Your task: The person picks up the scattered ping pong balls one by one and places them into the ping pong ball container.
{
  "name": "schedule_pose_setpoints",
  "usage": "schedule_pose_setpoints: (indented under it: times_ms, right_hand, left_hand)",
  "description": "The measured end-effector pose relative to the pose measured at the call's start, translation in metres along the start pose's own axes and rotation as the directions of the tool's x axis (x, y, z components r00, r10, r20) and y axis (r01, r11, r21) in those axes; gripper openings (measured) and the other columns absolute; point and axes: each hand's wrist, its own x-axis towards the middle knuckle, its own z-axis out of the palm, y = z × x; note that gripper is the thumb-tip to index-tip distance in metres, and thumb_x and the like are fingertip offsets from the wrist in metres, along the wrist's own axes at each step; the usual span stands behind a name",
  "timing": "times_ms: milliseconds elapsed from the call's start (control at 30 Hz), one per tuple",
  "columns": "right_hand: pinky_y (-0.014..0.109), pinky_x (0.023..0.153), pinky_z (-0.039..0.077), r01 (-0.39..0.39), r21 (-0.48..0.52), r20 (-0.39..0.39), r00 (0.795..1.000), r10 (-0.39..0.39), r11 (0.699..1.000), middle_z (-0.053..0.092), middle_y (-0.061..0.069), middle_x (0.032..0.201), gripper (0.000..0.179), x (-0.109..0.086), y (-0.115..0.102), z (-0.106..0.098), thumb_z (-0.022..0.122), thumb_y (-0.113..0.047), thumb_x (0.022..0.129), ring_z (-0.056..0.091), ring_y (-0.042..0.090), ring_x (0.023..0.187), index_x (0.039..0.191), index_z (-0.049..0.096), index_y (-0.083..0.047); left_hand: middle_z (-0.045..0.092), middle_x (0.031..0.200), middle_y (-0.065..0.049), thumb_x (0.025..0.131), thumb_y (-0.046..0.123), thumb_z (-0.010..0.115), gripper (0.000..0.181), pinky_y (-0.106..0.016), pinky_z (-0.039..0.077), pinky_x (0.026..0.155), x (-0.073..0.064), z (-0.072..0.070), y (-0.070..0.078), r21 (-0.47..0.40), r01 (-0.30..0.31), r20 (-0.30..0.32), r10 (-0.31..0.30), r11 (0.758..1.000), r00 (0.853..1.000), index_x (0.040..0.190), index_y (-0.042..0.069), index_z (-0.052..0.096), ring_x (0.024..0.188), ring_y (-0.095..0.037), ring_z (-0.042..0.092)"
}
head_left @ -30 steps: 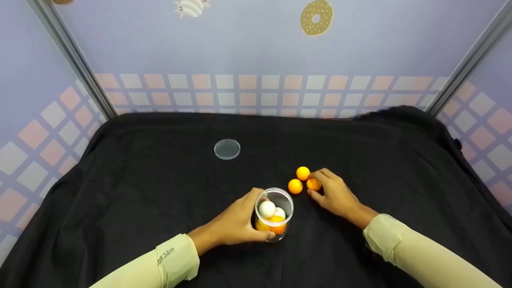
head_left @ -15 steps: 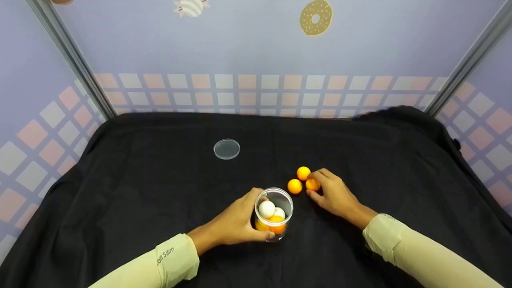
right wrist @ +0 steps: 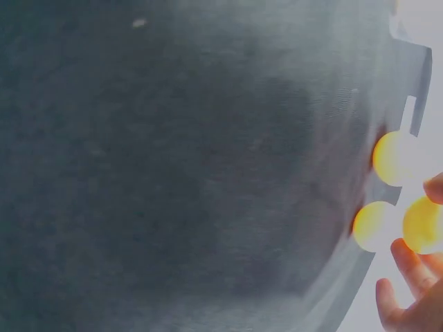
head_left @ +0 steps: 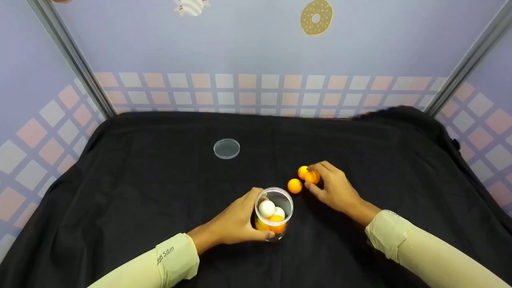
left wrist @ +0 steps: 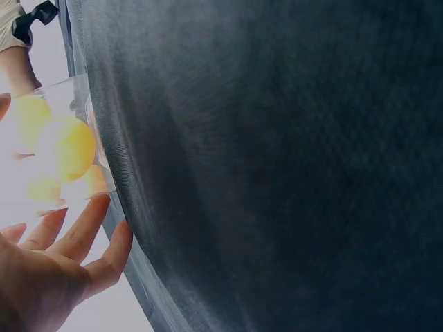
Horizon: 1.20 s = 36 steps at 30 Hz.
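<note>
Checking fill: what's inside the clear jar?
Two white balls and some orange balls show; the left hand covers part of the clear jar, so the total is unclear.

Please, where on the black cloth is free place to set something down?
In the head view, the cloth is bare left of the lid and right of the right hand. It is crowded from the jar to that hand, around the orange balls.

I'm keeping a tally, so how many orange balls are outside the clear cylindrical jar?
3. One orange ball is pinched in the right hand; a second sits on the black cloth nearest the jar; a third, partly hidden, lies beyond. None seems fully hidden.
</note>
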Motion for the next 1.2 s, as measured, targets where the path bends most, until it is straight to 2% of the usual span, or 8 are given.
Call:
schedule_pose_setpoints:
  times_ms: [133,333,533,700,900,1200]
  right_hand:
    - [0.036,0.092,0.057,0.020,0.016,-0.018,1.000,-0.020,1.000,0.067,0.003,0.113,0.038,0.003,-0.010,-0.003,0.084,-0.021,0.084,0.066,0.016,0.101,0.118,0.070,-0.009]
    - [0.033,0.089,0.057,0.099,0.051,-0.032,0.995,-0.097,0.994,0.067,-0.001,0.113,0.036,0.006,-0.030,-0.007,0.083,-0.020,0.085,0.065,0.010,0.101,0.117,0.069,-0.011]
    - [0.032,0.088,0.058,0.178,0.076,-0.056,0.983,-0.174,0.981,0.067,-0.003,0.114,0.036,0.008,-0.051,-0.014,0.083,-0.021,0.085,0.065,0.009,0.101,0.117,0.069,-0.015]
    - [0.028,0.088,0.057,0.198,0.081,-0.065,0.979,-0.193,0.977,0.067,-0.004,0.113,0.035,0.009,-0.065,-0.021,0.082,-0.023,0.086,0.064,0.007,0.101,0.117,0.069,-0.015]
    - [0.024,0.090,0.055,0.226,0.119,-0.086,0.972,-0.217,0.967,0.067,-0.005,0.115,0.034,0.009,-0.080,-0.028,0.082,-0.022,0.086,0.064,0.007,0.102,0.117,0.069,-0.014]
    - [0.022,0.088,0.054,0.288,0.159,-0.098,0.957,-0.275,0.945,0.067,-0.005,0.113,0.032,0.005,-0.102,-0.028,0.082,-0.023,0.086,0.064,0.008,0.100,0.113,0.069,-0.013]
  left_hand:
    - [0.057,0.125,0.002,0.072,0.050,0.088,0.087,-0.033,0.051,0.103,0.000,0.000,0.000,0.004,0.005,0.002,-0.005,1.000,1.000,0.136,0.014,0.042,0.114,-0.011,0.060]
    - [0.058,0.123,0.004,0.072,0.050,0.088,0.085,-0.032,0.052,0.102,0.002,0.000,0.001,-0.005,0.019,0.004,-0.019,1.000,1.000,0.135,0.015,0.042,0.112,-0.010,0.061]
    - [0.058,0.123,0.004,0.072,0.049,0.088,0.085,-0.032,0.052,0.102,0.002,-0.001,0.000,-0.002,-0.001,0.001,0.001,1.000,1.000,0.135,0.015,0.042,0.112,-0.010,0.061]
    - [0.058,0.123,0.004,0.073,0.049,0.088,0.084,-0.033,0.052,0.101,0.001,-0.001,-0.001,-0.002,-0.015,-0.001,0.015,1.000,1.000,0.135,0.013,0.043,0.112,-0.010,0.061]
    - [0.058,0.122,0.005,0.073,0.049,0.088,0.083,-0.032,0.052,0.101,0.001,-0.001,-0.001,-0.013,-0.003,0.008,0.003,1.000,1.000,0.135,0.016,0.043,0.111,-0.009,0.061]
    - [0.058,0.119,0.006,0.074,0.051,0.086,0.083,-0.030,0.054,0.096,0.001,0.000,-0.002,-0.009,-0.026,0.004,0.026,1.000,1.000,0.135,0.017,0.042,0.106,-0.009,0.061]
